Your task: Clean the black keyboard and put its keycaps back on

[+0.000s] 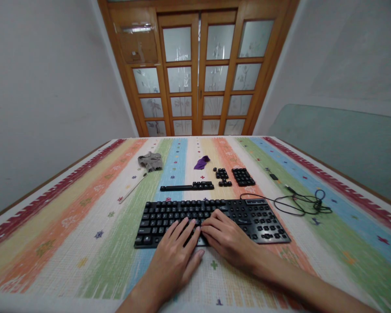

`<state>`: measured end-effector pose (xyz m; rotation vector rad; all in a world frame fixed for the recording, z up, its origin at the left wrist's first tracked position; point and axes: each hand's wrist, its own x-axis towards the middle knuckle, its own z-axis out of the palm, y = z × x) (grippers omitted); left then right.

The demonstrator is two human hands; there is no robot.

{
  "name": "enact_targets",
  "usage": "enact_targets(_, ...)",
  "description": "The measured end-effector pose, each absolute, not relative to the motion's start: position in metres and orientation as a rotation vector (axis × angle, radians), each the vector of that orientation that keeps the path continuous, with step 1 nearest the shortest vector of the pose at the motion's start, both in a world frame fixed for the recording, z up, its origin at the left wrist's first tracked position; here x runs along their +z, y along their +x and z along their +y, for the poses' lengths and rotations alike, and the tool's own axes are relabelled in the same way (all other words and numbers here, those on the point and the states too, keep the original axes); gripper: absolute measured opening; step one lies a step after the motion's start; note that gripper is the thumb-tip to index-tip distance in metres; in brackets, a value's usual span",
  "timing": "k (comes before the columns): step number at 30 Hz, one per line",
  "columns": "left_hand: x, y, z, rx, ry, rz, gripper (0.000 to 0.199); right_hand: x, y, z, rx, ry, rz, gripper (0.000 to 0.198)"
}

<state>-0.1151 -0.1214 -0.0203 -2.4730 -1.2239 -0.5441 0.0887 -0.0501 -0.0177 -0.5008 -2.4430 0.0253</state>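
A black keyboard (179, 216) lies on the striped cloth, most of its left part fitted with keycaps and its right part showing bare switches. My left hand (174, 251) rests over its lower middle rows with the fingers stretched out and slightly apart. Beside it, my right hand (226, 237) is closed, fingers bent and fingertips together at the lower keys. Whatever those fingertips hold, if anything, is hidden. Behind the keyboard lie a spacebar with a row of keycaps (202, 186), a small group of keycaps (221, 174) and a number pad block of keycaps (243, 177).
A grey cloth (150, 162), a thin brush (132, 189) and a purple cloth (202, 162) lie farther back. The coiled keyboard cable (301, 204) is at the right, near a small black object (273, 176). A striped tablecloth (94, 204) covers the table; wooden doors (198, 74) stand beyond.
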Motion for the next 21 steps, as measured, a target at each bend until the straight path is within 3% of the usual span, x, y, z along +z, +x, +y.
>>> enact_targets(21, -0.0221, -0.1146, -0.1193, -0.624, -2.505, -1.256, 0.039, -0.0159, 0.0873, -0.0512, 0.211, -0.58, -2.37, 0.014)
